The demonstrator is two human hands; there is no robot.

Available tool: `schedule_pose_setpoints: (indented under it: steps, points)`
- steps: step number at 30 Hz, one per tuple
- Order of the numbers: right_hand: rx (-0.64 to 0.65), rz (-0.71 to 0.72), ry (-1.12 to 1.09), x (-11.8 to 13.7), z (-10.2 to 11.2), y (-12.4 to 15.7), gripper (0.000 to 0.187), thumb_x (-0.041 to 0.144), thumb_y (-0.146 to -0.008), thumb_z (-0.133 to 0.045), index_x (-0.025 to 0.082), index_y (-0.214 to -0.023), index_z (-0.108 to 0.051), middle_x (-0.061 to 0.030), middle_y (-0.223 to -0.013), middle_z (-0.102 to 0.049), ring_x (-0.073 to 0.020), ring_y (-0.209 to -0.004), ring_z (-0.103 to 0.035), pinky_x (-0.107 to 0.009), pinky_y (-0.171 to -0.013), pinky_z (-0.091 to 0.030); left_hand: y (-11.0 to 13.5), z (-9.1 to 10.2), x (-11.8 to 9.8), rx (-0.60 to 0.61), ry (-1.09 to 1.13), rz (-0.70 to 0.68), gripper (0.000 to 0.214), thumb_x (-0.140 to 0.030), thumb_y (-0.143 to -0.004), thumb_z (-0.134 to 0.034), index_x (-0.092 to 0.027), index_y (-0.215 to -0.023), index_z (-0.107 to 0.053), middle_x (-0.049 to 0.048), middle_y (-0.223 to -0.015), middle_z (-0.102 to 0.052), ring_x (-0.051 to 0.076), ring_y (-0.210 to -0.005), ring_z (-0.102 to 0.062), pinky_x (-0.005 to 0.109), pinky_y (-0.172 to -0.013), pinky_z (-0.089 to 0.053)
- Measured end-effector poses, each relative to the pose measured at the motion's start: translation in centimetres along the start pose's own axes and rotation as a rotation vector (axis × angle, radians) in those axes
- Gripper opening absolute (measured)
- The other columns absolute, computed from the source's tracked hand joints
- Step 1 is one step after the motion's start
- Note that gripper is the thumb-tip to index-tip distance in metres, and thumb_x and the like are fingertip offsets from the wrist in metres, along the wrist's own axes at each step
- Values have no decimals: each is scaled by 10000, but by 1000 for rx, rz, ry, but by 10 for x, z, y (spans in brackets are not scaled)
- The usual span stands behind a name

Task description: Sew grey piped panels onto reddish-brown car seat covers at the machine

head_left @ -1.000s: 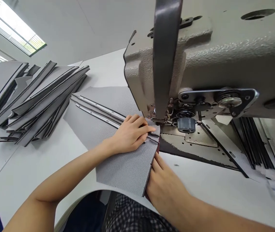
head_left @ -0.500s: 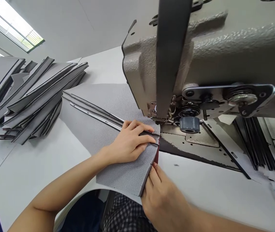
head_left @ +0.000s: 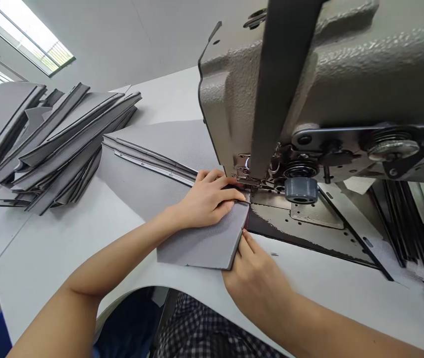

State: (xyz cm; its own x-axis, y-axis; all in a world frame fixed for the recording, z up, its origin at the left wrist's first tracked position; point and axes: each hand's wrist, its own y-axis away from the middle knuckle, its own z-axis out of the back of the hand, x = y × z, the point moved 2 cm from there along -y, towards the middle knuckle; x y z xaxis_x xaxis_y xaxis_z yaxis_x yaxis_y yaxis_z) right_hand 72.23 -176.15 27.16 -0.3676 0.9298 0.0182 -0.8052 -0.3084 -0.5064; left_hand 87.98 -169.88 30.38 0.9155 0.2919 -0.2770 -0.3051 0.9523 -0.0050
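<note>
My left hand [head_left: 207, 199] lies flat on a grey mesh fabric panel [head_left: 204, 243], fingers pressing its upper right corner just before the presser foot [head_left: 247, 180] of a grey industrial sewing machine [head_left: 309, 84]. My right hand [head_left: 257, 281] pinches the panel's right edge near the lower corner, thumb on top. The panel has a black zipper strip [head_left: 152, 163] running away to the left, partly hidden under my left hand. A dark red layer peeks out at the panel's right edge.
A fanned stack of similar grey panels [head_left: 48, 134] lies at the left on the white table [head_left: 327, 283]. The machine's metal bed plate [head_left: 309, 223] lies right of the foot. Black strips and white tape [head_left: 413, 223] lie at the far right.
The panel has slid upward and away toward the presser foot, so less of it hangs over the table's front edge. Both hands moved with it; my left fingers now reach the foot.
</note>
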Motion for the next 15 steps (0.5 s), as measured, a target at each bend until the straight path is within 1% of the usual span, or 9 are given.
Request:
schedule_pose_setpoints:
  steps: [2,4,6,9,12,15]
  points:
    - [11,14,0,-3,-3,0,179,103,-634,-623,121,-765,-743,-176,-843,-741,-345,-862,-677,-532,-959,-489,-3,0,3,-3,-7,-2,324,-198,-960,-445,-275,-1140,-703,49,-1175,-647,244,-1131,-483,423,-993,-306]
    - [20,15,-5,-3,-5,2,190,144,-666,-661,109,-828,-755,-193,-899,-743,-364,-929,-674,-543,-973,-475,-5,-2,5,-28,-26,-19,333,-195,-965,-441,-281,-1159,-698,53,-1164,-643,242,-1139,-473,426,-1016,-304]
    - [38,14,-34,1,-6,7,226,224,-720,-695,99,-899,-757,-205,-949,-738,-381,-989,-662,-570,-994,-454,-3,-5,5,-88,-67,-48,330,-189,-966,-451,-284,-1167,-695,60,-1215,-618,244,-1162,-456,435,-1045,-295]
    - [62,34,-83,14,-4,16,321,339,-815,-678,74,-985,-741,-206,-1011,-725,-381,-1018,-653,-591,-1017,-432,3,-12,1,-180,-144,-72,311,-175,-964,-475,-270,-1157,-700,79,-1293,-573,257,-1187,-430,450,-1054,-296]
    - [87,59,-83,25,-2,21,386,334,-840,-655,27,-1066,-716,-223,-1062,-704,-395,-1022,-648,-598,-1010,-436,9,-17,-3,-249,-180,-60,291,-155,-955,-504,-251,-1146,-701,88,-1269,-579,258,-1171,-432,439,-1028,-326]
    - [101,75,-66,26,-2,21,398,301,-839,-635,13,-1104,-703,-227,-1071,-698,-402,-1010,-649,-609,-994,-445,10,-19,-4,-255,-130,-75,280,-143,-962,-502,-221,-1158,-685,75,-1170,-621,223,-1089,-479,383,-965,-377]
